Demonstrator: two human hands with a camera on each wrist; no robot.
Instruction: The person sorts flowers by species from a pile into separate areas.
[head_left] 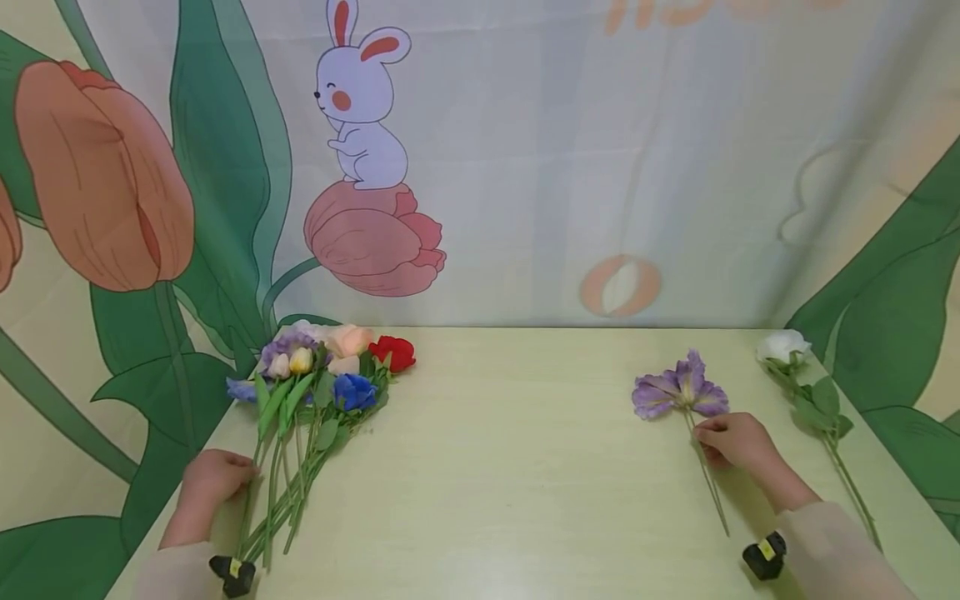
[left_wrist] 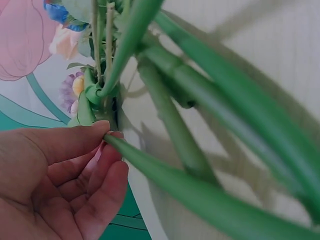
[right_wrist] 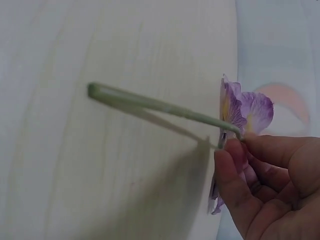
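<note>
On the left of the tabletop (head_left: 525, 483), the left hand's (head_left: 212, 481) grip is closed, thumb and finger pinching a green stem (left_wrist: 155, 167) at the outer side of a mixed flower bunch (head_left: 324, 404). Well apart, toward the right, is a purple flower (head_left: 678, 393), its stem pinched below the bloom by the right hand's (head_left: 741, 444) closed grip. A white rose (head_left: 783, 344) lies along the right edge.

One left hand (head_left: 217, 477), one right hand (head_left: 738, 442), that's two! Lower right: one purple flower (head_left: 681, 392), one white flower (head_left: 783, 346). Lower left: one red flower (head_left: 392, 353), one bright-blue flower (head_left: 354, 392), two small tulips (head_left: 301, 360)! Upper left, one rabbit (head_left: 367, 108)!
</note>
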